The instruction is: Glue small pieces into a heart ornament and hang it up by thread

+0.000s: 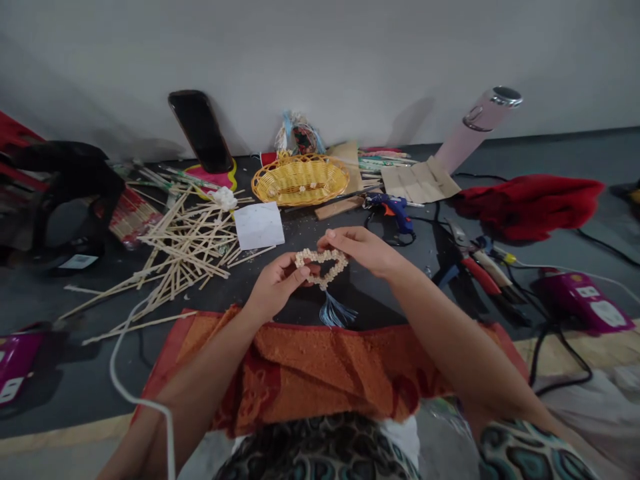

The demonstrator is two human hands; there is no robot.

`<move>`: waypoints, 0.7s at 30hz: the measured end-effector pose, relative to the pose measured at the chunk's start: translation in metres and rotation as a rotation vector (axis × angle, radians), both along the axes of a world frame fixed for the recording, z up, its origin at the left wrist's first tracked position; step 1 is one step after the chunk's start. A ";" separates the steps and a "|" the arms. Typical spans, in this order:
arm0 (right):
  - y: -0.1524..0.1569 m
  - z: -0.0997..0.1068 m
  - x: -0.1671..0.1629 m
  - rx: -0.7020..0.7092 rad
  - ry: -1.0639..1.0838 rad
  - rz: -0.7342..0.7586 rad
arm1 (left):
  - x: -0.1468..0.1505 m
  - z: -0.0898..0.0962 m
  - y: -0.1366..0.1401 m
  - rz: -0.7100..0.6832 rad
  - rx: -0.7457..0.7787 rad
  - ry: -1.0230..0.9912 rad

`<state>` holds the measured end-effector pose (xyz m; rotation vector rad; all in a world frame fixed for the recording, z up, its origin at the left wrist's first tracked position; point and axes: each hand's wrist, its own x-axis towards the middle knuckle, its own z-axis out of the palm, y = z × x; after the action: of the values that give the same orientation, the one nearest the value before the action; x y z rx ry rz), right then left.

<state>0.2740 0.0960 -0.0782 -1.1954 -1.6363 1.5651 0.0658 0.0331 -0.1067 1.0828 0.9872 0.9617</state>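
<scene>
A heart-shaped ornament (336,271) of small pale pieces, open in the middle, is held up over the dark table. From its lower tip hangs a blue tassel (336,311). My left hand (274,285) grips the ornament's left side, thumb in front and fingers behind. My right hand (361,249) is closed at the upper right edge, thumb and fingertips together against the ornament; part of its fingers is hidden behind it. Below both forearms an orange towel (325,367) lies along the table's front edge.
Left, thin wooden sticks (185,247) lie heaped beside a white paper (259,225). Behind are a yellow basket (300,177) and a leaning phone (201,130). To the right are a blue glue gun (395,210), pliers (475,260), a red cloth (535,207) and a pink flask (470,133).
</scene>
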 end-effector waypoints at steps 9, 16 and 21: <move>0.004 0.010 -0.014 0.147 -0.159 0.071 | -0.003 0.003 0.000 0.024 0.077 0.089; 0.002 0.009 -0.014 0.303 -0.140 0.045 | -0.001 0.005 -0.001 0.020 0.076 0.106; 0.010 0.010 -0.004 0.212 0.194 -0.227 | -0.002 0.002 0.003 0.069 -0.006 0.004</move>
<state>0.2702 0.1064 -0.0686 -1.0416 -1.4458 1.2885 0.0638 0.0356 -0.1049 1.0514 1.0359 1.0121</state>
